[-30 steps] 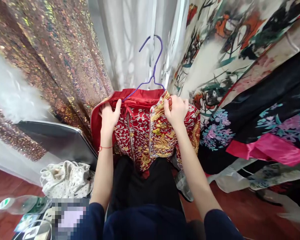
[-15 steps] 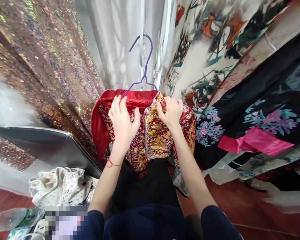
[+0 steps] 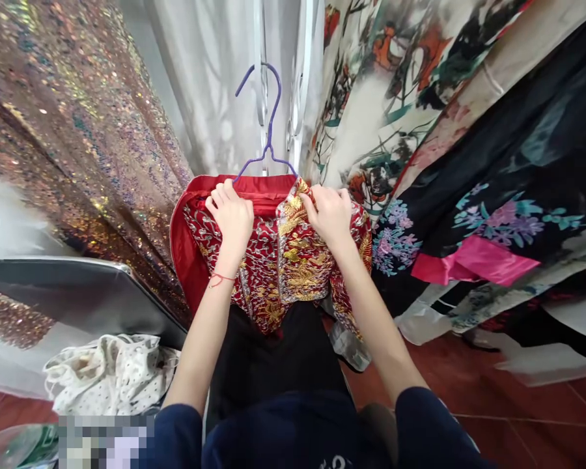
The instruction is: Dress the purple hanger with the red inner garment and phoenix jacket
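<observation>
A red jacket with gold and silver embroidery (image 3: 273, 267) hangs on a purple wire hanger (image 3: 266, 124) straight in front of me. My left hand (image 3: 230, 218) rests on the jacket's left front panel near the collar, fingers curled onto the fabric. Its wrist carries a thin red string. My right hand (image 3: 328, 215) pinches the gold-embroidered edge of the right front panel near the neckline. The hanger's hook stands free above the collar, in front of a white curtain (image 3: 209, 85).
A sequined gold dress (image 3: 68, 130) hangs at the left. Floral robes (image 3: 469, 150) with a pink band hang at the right. A grey case (image 3: 73, 290) and a white dotted cloth bag (image 3: 107, 371) lie at lower left. Red tiled floor (image 3: 517, 417) shows at lower right.
My left hand moved from the jacket's left shoulder inward across the left panel and now sits near the collar. My right hand kept its pinch on the right panel's edge.
</observation>
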`<state>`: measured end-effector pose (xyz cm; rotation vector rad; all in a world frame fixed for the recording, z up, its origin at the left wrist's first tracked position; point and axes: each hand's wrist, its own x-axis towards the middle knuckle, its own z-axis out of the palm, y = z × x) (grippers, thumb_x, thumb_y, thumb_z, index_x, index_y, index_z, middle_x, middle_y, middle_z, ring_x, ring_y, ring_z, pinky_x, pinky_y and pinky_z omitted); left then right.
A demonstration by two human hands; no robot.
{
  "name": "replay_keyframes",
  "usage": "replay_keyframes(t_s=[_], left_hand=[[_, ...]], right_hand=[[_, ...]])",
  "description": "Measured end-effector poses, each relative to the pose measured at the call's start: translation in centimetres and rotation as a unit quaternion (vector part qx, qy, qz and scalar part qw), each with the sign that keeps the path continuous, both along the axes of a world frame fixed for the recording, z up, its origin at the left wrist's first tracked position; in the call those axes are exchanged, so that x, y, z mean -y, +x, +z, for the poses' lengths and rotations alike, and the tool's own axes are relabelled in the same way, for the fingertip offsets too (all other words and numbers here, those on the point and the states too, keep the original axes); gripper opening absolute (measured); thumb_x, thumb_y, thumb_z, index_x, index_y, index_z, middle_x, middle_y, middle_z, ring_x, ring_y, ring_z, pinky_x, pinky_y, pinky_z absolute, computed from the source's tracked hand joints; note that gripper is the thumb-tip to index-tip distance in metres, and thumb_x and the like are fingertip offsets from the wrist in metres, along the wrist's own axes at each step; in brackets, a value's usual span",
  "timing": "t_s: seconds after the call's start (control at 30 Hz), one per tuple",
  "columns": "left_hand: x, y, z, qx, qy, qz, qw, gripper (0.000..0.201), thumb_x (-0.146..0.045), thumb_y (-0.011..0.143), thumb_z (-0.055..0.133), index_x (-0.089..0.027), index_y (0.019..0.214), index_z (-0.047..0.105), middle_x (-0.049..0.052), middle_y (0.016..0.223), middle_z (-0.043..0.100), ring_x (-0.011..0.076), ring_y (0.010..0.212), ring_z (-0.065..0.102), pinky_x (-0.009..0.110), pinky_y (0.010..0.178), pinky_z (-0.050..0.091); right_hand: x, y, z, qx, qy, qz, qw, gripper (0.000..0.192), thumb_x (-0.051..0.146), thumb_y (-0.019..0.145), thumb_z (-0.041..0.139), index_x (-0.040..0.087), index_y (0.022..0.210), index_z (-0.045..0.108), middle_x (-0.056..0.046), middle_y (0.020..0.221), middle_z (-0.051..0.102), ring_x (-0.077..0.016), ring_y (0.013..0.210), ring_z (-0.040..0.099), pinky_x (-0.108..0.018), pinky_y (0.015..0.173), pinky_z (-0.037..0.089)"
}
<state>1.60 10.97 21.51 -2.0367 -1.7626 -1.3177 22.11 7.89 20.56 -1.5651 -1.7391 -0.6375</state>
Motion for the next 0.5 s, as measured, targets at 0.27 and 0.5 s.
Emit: replay_keyframes(t_s=[0.27, 0.5], left_hand=[[1.4, -2.4, -0.3, -0.041, -0.005, -0.017, 0.999, 0.053, -0.019, 0.085, 0.039, -0.004, 0.136, 0.048, 0.025, 0.133, 0.054, 0.0410, 0.129, 0.045, 0.060, 0.112, 0.028], [1.6, -3.7, -0.5, -0.032, 0.017, -0.039, 0.999, 0.048, -0.023, 0.090, 0.037, -0.006, 0.133, 0.051, 0.024, 0.131, 0.056, 0.0386, 0.128, 0.047, 0.057, 0.114, 0.027]], right_hand=[[3.7, 3.0, 0.9, 0.052, -0.058, 0.002, 0.997, 0.056, 0.052, 0.105, 0.019, 0.020, 0.086, 0.060, -0.006, 0.080, 0.070, -0.0196, 0.075, 0.058, -0.033, 0.074, 0.031], [7.9, 5.8, 0.6, -0.117, -0.098, 0.024, 0.988, 0.049, 0.053, 0.103, 0.026, 0.022, 0.077, 0.054, -0.001, 0.064, 0.059, -0.0166, 0.058, 0.052, -0.028, 0.060, 0.027]])
